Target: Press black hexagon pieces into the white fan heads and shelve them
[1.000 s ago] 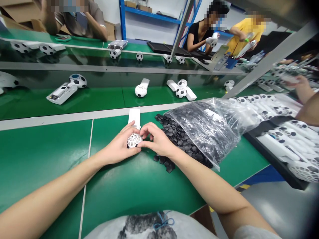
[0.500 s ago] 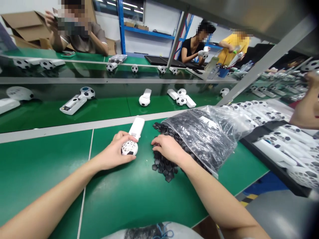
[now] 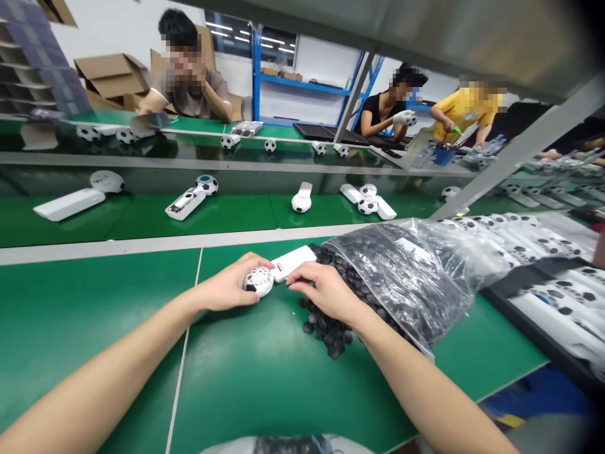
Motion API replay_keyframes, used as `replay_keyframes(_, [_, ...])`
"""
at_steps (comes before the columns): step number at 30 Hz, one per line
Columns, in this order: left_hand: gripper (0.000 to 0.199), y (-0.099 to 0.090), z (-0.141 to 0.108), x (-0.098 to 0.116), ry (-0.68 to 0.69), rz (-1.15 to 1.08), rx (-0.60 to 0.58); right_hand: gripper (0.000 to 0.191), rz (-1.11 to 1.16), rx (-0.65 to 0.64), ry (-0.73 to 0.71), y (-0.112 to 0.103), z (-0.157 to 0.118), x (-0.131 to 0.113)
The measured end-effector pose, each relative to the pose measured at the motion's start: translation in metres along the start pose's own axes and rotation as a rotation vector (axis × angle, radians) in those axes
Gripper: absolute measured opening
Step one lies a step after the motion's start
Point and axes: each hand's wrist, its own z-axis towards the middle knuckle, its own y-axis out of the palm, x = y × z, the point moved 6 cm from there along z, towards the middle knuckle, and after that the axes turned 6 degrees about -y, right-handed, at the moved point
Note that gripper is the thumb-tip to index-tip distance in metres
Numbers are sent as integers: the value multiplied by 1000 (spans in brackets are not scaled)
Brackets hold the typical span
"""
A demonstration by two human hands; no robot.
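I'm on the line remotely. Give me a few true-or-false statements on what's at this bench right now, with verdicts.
1. The left hand holds a white lattice ball fixed to a white handle. True.
2. The right hand holds a second ball. False: it holds no ball and lies over loose black hexagonal pieces.
3. Those pieces spill from a clear plastic bag onto the green bench. True.
4. The black-edged tray of white units is left of the hands. False: it is to their right, beyond the bag.
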Motion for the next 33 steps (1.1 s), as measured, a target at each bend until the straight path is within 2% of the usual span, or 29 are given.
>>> replay_keyframes(5, [52,1,1,-5,-7,-39,-11,4,-84,-87,-112,16,17,-5])
replay_keyframes(9, [51,2,1,-5,2,-48,5,9,-84,-172,-235,25,23,-10])
replay_keyframes(14, [45,2,3,0,-13,-34,131,9,-103,-139,-358,28,26,-12])
replay_keyframes(16, [36,2,3,3,-5,-20,190,2,-119,-117,-324,28,29,-7])
replay_keyframes(20, [29,7,0,7,35,6,236,18,38,-117,-168,29,35,5])
replay_keyframes(23, [30,6,1,7,37,-8,255,23,201,-181,-52,30,45,14])
replay_keyframes(24, [31,3,5,5,30,-11,259,26,223,-174,-10,26,52,20])
replay_keyframes(26, [32,-9,20,-2,8,22,301,33,149,-69,113,5,72,43])
replay_keyframes(28, [35,-30,44,-12,-9,89,404,39,-98,152,311,-33,92,78])
replay_keyframes(29, [37,-42,58,-18,-17,124,462,45,-173,215,377,-50,100,95])
replay_keyframes(31, [45,-61,88,-32,-37,167,540,54,-266,291,469,-78,114,129])
replay_keyframes(33, [56,-70,112,-48,-65,191,559,60,-325,317,558,-95,120,160])
